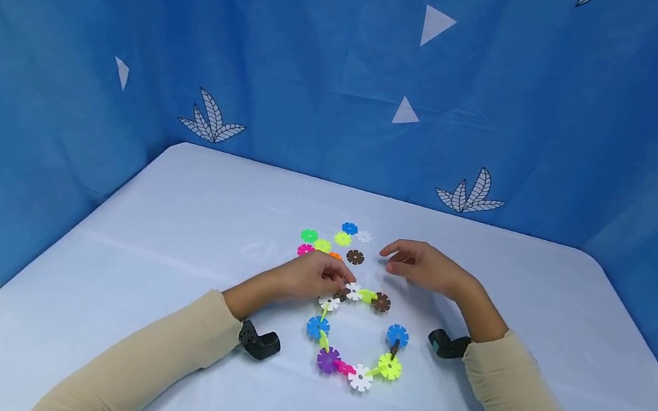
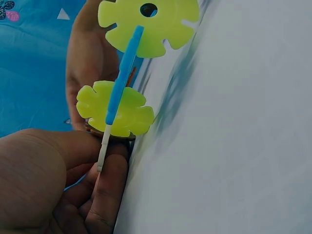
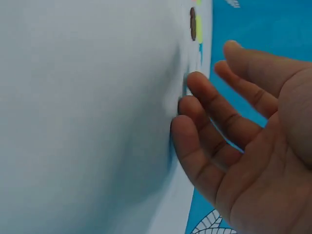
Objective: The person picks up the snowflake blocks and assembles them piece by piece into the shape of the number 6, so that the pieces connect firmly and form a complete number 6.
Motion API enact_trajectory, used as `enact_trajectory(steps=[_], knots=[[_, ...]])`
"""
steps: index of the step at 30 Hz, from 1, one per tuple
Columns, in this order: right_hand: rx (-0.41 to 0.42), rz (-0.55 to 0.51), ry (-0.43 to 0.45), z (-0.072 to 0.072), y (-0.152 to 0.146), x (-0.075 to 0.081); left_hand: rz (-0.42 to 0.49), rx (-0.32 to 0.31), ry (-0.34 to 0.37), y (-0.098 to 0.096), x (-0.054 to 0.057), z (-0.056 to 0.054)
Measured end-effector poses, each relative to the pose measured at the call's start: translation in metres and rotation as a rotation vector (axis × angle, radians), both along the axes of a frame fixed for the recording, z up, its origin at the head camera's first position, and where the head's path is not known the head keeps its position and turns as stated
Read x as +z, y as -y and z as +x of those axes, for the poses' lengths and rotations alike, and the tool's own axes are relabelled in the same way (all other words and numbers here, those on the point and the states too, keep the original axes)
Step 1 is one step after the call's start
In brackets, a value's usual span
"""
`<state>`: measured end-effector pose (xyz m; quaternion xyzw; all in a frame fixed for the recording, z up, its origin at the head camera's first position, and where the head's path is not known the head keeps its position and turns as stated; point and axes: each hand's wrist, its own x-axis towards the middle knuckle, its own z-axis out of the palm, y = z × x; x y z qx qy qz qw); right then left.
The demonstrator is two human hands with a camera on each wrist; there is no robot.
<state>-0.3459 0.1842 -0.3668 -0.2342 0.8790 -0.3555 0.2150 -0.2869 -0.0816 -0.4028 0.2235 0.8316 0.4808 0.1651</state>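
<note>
Notched plastic discs joined into a chain curve in an open ring on the table. My left hand (image 1: pixel 304 278) holds the chain at its upper left, thumb and fingers around a brown disc and a white disc (image 1: pixel 328 303). In the left wrist view, a yellow-green disc (image 2: pixel 139 114) and a blue disc (image 2: pixel 122 80) hang together just past the fingertips. One chain end is a brown disc (image 1: pixel 381 303); the other is a blue disc (image 1: pixel 398 335). My right hand (image 1: pixel 427 267) hovers with relaxed, bent fingers, holding nothing, right of a loose brown disc (image 1: pixel 356 257).
Several loose discs lie beyond my left hand, among them a green disc (image 1: pixel 309 236), a blue disc (image 1: pixel 350 228) and a pale white disc (image 1: pixel 364 237). The white table (image 1: pixel 199 227) ends at a blue curtain (image 1: pixel 326 73) behind and at the sides.
</note>
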Motion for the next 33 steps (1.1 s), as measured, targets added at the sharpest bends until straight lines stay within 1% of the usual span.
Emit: enact_trajectory(steps=[5, 8, 10, 15, 18, 20, 23, 27, 29, 33], knots=[[0.087, 0.098, -0.051, -0.018, 0.020, 0.007, -0.002, 0.001, 0.016, -0.001, 0.000, -0.001], [0.132, 0.163, -0.082, -0.023, 0.035, 0.006, 0.000, -0.008, 0.008, -0.001, -0.002, -0.002], [0.151, 0.184, -0.098, -0.024, 0.042, 0.003, 0.005, -0.009, 0.006, 0.000, -0.003, -0.002], [0.138, 0.187, -0.109, -0.017, 0.046, 0.000, 0.021, -0.011, 0.005, 0.000, -0.002, 0.000], [0.136, 0.180, -0.123, -0.012, 0.039, 0.000, 0.023, -0.010, -0.003, 0.000, -0.002, -0.001], [0.144, 0.151, -0.123, -0.010, 0.028, -0.003, 0.021, -0.014, -0.006, -0.001, -0.002, -0.002], [0.119, 0.102, -0.069, -0.004, 0.011, -0.006, 0.018, -0.014, -0.006, -0.002, -0.001, -0.002], [0.058, 0.043, 0.021, 0.006, -0.008, -0.007, 0.010, 0.005, 0.002, -0.002, 0.001, 0.000], [0.041, 0.027, 0.048, 0.011, -0.015, -0.007, 0.012, 0.010, 0.008, -0.001, 0.001, 0.000], [0.023, 0.023, 0.066, 0.020, -0.024, -0.008, 0.020, 0.012, 0.020, -0.001, 0.000, 0.001]])
